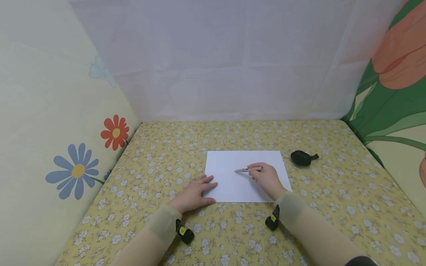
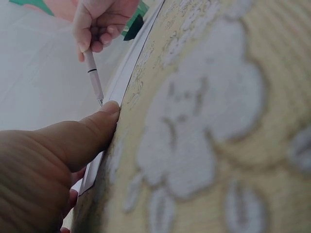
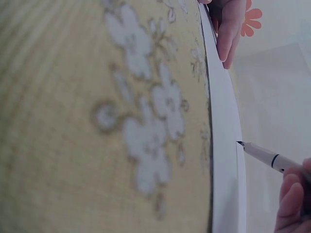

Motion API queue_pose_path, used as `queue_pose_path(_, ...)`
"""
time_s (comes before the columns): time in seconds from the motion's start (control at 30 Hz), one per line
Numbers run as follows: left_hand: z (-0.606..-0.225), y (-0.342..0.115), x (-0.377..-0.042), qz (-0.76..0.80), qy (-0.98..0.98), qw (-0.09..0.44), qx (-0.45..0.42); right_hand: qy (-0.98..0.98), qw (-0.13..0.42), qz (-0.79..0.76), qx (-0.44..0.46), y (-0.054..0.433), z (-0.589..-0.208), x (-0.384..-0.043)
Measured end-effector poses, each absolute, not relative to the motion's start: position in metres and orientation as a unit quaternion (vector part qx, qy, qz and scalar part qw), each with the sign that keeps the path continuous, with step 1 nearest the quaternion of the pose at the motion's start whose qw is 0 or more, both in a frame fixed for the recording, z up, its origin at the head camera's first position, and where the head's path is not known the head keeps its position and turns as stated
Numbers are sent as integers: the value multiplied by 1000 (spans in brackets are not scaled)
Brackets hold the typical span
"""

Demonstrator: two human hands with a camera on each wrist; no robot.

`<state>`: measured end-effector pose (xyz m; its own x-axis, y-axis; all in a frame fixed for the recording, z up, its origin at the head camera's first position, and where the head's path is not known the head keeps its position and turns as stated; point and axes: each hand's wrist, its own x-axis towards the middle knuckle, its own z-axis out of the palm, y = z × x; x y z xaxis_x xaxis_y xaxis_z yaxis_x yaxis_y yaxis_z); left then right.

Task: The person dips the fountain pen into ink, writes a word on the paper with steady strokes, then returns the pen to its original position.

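Observation:
A white sheet of paper (image 1: 229,159) lies on the flowered cloth. My right hand (image 1: 267,180) pinches a pale fountain pen (image 1: 245,170) with a dark band over the sheet's middle. In the right wrist view the pen's dark nib (image 3: 241,144) is at the paper's surface; whether it touches is hard to tell. With fingers spread, my left hand (image 1: 194,193) rests at the sheet's lower left edge, its fingertips on the paper. The left wrist view shows the left thumb (image 2: 92,133) along the paper's near edge. No marks show on the sheet.
A black oval object with a short tail (image 1: 301,158) lies right of the paper. Yellow flowered cloth (image 1: 159,147) covers the table. A white sheet (image 1: 213,66) hangs behind, with flower-printed panels at the left and right.

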<state>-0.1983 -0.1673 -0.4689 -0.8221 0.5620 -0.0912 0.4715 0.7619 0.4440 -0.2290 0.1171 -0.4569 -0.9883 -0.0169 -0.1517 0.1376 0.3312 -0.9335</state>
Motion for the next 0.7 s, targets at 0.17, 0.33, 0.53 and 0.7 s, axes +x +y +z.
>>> queue_pose_path(0.17,-469,-167,-199,205,932,110,278,813,66,-577,38,118,-457,-229)
queue_pose_path(0.33,-469,-167,-199,207,931,111,278,817,59,-572,38,122,-458,-229)
queue_pose_path(0.53,-468,-167,-198,208,931,108,280,818,58,-571,39,127,-457,-227)
queue_pose_path(0.7,-468,-168,-198,209,930,107,283,819,62,-568,40,132,-458,-226)
